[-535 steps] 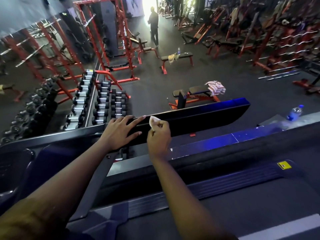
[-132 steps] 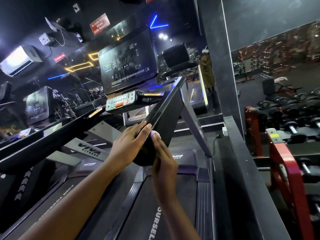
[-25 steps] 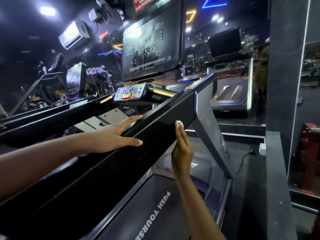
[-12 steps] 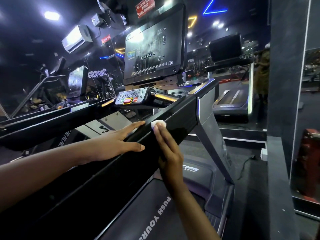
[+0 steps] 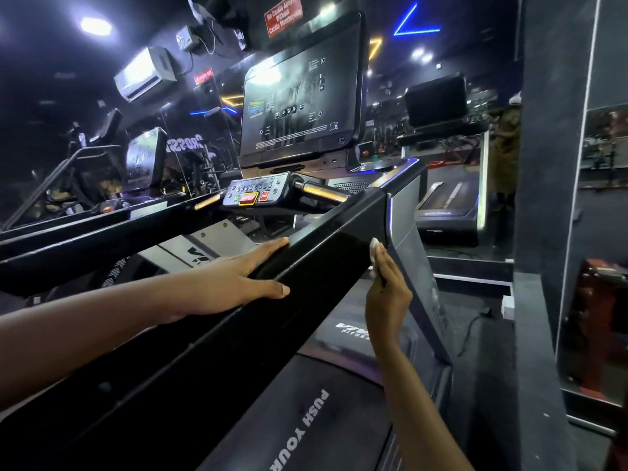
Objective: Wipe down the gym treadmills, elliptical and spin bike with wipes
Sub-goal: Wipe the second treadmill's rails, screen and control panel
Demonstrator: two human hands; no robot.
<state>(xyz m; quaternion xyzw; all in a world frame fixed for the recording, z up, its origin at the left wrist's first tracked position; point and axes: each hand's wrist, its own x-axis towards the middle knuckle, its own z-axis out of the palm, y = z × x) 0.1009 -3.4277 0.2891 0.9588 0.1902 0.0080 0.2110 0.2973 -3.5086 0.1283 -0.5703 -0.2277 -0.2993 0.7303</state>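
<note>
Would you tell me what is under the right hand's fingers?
A white wipe, pressed against the side rail by the right hand; only its top edge shows, the rest is covered.

- Left hand (image 5: 234, 283), mid-frame: flat, fingers straight, forearm from left edge.
- Right hand (image 5: 387, 295), right of centre: edge-on, fingers straight upward, forearm from bottom.

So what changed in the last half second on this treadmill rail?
The right hand slid the wipe off the top edge of the rail, down its outer side and forward toward the grey upright, pressing it there with straight fingers. The left hand stayed flat on top of the rail.
</note>
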